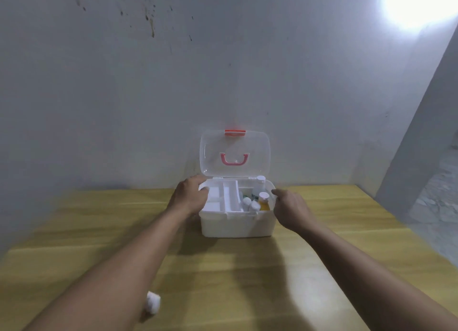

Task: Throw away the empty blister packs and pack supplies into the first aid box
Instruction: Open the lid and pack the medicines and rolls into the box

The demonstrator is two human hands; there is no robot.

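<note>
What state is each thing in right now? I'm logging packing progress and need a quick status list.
first aid box: open, upright on the table.
lid: raised, standing against the wall.
inner tray: seated in the box's left part, looks empty.
bottles: standing in the right part, capped.
cotton ball: loose on the table, unpacked.
left hand: at the box's left rim, holding nothing.
right hand: beside the right rim, holding nothing.

A yellow wood-grain bench (247,281) fills the lower half of the view, its far edge set against a pale grey wall (148,95). Dark smudges (150,20) mark the wall high on the left. A bright glare (421,5) washes out the upper right corner, and patterned floor (438,201) shows at the right.
</note>
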